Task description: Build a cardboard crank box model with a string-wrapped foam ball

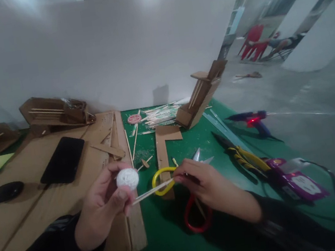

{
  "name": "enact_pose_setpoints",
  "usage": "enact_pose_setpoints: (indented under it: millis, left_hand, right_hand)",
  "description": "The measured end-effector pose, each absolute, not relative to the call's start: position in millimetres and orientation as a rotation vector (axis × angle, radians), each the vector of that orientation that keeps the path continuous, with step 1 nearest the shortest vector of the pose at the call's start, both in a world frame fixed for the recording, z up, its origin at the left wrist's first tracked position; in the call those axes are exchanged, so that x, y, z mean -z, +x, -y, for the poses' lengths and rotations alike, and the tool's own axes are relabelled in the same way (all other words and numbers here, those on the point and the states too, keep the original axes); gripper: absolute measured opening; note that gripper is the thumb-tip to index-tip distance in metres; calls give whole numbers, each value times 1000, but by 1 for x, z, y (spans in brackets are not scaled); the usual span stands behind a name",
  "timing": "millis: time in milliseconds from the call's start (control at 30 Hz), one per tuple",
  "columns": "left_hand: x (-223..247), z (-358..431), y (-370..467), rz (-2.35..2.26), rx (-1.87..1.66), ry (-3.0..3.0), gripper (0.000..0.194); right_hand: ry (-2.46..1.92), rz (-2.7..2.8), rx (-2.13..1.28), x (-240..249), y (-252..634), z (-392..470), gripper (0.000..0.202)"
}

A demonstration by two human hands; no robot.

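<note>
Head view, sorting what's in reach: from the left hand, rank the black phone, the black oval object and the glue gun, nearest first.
From the left hand, which holds a white ball:
1. Black phone, just up and left on the cardboard.
2. Black oval object, farther left on the cardboard.
3. Glue gun, far across on the right, past the right hand.

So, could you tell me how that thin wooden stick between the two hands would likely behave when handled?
The wooden stick looks very slender, so probably light and easy to snap. Its straight line between the left hand and right hand suggests stiffness. If round, which I cannot tell, it may roll on the green mat.
</note>
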State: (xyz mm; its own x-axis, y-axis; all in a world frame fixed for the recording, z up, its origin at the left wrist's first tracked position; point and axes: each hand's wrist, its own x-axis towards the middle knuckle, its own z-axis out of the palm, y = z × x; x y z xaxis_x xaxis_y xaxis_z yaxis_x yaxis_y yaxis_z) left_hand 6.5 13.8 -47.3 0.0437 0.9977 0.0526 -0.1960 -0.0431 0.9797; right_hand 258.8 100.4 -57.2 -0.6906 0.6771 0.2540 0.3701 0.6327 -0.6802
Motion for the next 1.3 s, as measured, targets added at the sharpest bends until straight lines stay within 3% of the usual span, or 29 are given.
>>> enact_pose_setpoints:
  millis: [600,800,967,1067,1133,1300]
  left_hand:
    - [44,-9,13,-1047,-987,1224,34]
    - [47,-11,12,-1096,-955,1245,31]
    - [49,-14,12,-1116,-1081,1220,31]
    - [50,-12,16,-1153,-1185,1191,30]
    - [50,-11,20,-1162,-1236,1182,29]
    - [50,-7,29,-1154,-1302,1193,28]
  right_hand:
    - [-1061,2081,-336,67,266,-109,12]
    - [-1243,1908,-438,73,288,-132,21]
    - [-1256,2006,-516,85,287,-141,16]
    - [-1244,2057,-566,80,278,-133,28]
    - [-1200,2076,-764,70,267,-118,32]
    - [-793,1814,-2049,55,220,-76,56]
